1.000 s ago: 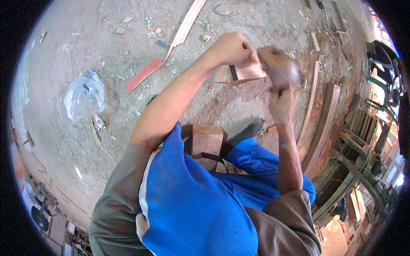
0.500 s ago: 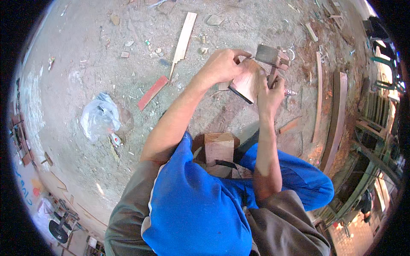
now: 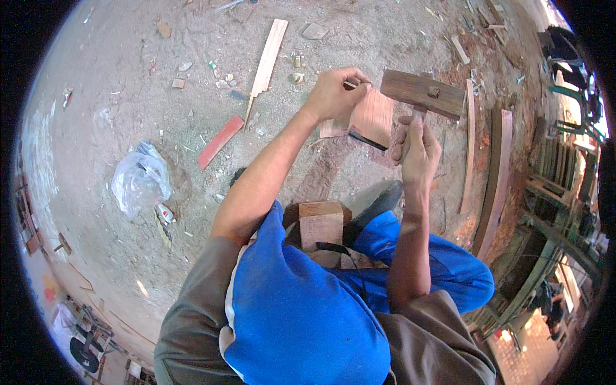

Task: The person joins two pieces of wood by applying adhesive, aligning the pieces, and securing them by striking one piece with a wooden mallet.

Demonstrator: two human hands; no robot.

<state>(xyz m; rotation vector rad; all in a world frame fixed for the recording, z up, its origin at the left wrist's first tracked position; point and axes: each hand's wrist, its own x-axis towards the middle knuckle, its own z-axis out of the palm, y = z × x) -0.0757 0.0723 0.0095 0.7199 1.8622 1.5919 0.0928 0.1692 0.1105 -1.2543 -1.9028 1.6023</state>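
At the upper middle, my left hand (image 3: 340,90) is closed at the top edge of a pale wooden block (image 3: 372,115) with a dark strip along its lower edge; a small dark piece shows at the fingers, too small to name. Behind the block a second pale piece (image 3: 332,128) shows partly. My right hand (image 3: 420,154) grips the handle of a wooden mallet, whose broad dark head (image 3: 423,93) is raised just right of the block. A square wooden block (image 3: 321,224) stands between my legs, a black strap across its lower part.
A red board (image 3: 219,142), a pale split slat (image 3: 266,58) and a crumpled plastic bag (image 3: 141,176) lie on the dusty floor (image 3: 128,83). Long planks (image 3: 494,179) lie at the right, beside stacked wood (image 3: 564,173) and green frames (image 3: 571,128). A wheel (image 3: 83,353) shows at lower left.
Since half a second ago, the mallet head has swung round into full view and my right hand has moved slightly right. The block in my left hand has turned a little more upright.
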